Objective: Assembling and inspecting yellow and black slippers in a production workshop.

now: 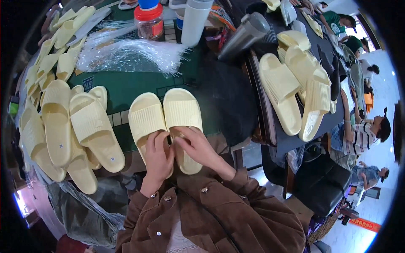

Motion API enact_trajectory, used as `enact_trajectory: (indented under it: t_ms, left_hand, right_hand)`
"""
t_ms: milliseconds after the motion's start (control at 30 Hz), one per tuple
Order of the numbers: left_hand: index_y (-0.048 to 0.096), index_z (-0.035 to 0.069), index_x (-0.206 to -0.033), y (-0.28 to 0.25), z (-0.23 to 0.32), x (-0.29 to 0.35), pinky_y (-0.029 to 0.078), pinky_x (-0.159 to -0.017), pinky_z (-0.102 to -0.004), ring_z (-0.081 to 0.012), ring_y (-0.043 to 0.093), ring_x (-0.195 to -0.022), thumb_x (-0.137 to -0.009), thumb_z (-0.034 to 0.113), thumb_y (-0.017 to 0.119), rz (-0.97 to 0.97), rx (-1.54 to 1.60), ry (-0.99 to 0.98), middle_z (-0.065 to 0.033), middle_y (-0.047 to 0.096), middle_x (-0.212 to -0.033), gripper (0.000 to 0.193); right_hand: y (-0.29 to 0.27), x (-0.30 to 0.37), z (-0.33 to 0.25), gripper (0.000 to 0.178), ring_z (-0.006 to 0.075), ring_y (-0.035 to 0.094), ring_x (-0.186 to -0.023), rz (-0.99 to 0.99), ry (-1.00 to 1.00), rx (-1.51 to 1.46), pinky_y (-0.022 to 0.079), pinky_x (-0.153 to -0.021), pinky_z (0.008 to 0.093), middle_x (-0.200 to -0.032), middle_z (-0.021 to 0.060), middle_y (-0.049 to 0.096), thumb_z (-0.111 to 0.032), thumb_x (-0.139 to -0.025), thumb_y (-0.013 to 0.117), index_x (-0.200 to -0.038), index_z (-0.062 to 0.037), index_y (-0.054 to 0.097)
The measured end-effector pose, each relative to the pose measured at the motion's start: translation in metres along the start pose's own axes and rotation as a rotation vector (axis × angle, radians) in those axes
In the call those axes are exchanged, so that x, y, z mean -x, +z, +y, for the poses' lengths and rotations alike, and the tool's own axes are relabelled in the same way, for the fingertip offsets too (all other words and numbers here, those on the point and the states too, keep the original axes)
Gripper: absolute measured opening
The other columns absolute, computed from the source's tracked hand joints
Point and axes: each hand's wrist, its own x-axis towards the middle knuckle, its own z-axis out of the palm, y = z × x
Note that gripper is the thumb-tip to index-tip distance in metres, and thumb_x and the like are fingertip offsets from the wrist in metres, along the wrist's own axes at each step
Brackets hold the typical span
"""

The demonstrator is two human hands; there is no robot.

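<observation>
Side by side in front of me lie two cream slide slippers, the left slipper [147, 110] and the right slipper [182, 105], toes pointing away. My left hand [158, 158] has its fingers curled at the left slipper's inner side, by the strap's rear edge. With bent fingers, my right hand [198, 145] grips the right slipper's strap near its inner edge. The fingertips of both hands nearly meet between the slippers; whether they also pinch something thin there is hidden. Beyond the slippers, a bundle of clear plastic strands [126, 57] rests on the green table mat [139, 86].
Several cream slippers [57, 122] are heaped at the left. More cream slippers [280, 84] lie on the dark table at the right. A red-lidded jar [149, 26], a white bottle [196, 23] and a grey tumbler [247, 33] stand behind. Other people sit along the right.
</observation>
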Motion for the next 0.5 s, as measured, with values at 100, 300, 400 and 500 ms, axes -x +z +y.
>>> enact_trajectory:
  t_ms: [100, 300, 400, 500]
  left_hand:
    - [0.048, 0.007, -0.123, 0.001, -0.002, 0.001, 0.040, -0.095, -0.0444, -0.0414, 0.046, -0.113, -0.079, 0.003, 0.066, 0.012, -0.030, 0.010, -0.0212, 0.046, -0.124, 0.047]
    - [0.042, 0.008, -0.130, 0.003, -0.002, -0.001, 0.038, -0.097, -0.0455, -0.0404, 0.045, -0.115, -0.080, 0.001, 0.065, 0.007, -0.045, 0.076, -0.0217, 0.045, -0.124, 0.055]
    - [0.038, 0.009, -0.137, 0.002, -0.002, -0.002, 0.037, -0.098, -0.0458, -0.0394, 0.044, -0.117, -0.081, 0.001, 0.064, -0.003, -0.032, 0.077, -0.0225, 0.045, -0.125, 0.063]
    - [0.035, 0.012, -0.143, 0.001, 0.000, -0.005, 0.036, -0.099, -0.0456, -0.0392, 0.044, -0.117, -0.082, 0.001, 0.062, -0.060, -0.077, 0.055, -0.0225, 0.044, -0.126, 0.068]
  right_hand:
    - [-0.001, -0.001, -0.001, 0.034, 0.0381, 0.058, -0.100, -0.020, 0.024, 0.030, 0.047, -0.084, 0.0414, -0.111, 0.0203, 0.059, -0.009, -0.090, 0.055, -0.123, -0.0010, 0.053]
    - [0.010, -0.001, 0.016, 0.037, 0.0269, 0.060, -0.085, 0.142, -0.216, 0.121, 0.049, -0.073, 0.0337, -0.106, 0.0169, 0.058, -0.002, -0.088, 0.055, -0.125, -0.0024, 0.053]
    - [0.012, 0.007, 0.003, 0.035, 0.0256, 0.062, -0.091, 0.136, -0.118, 0.018, 0.050, -0.075, 0.0338, -0.108, 0.0168, 0.058, 0.003, -0.088, 0.050, -0.123, -0.0012, 0.053]
    - [0.016, 0.012, 0.011, 0.032, 0.0240, 0.064, -0.092, 0.193, -0.119, -0.080, 0.051, -0.077, 0.0323, -0.111, 0.0168, 0.057, 0.006, -0.089, 0.046, -0.119, 0.0005, 0.055]
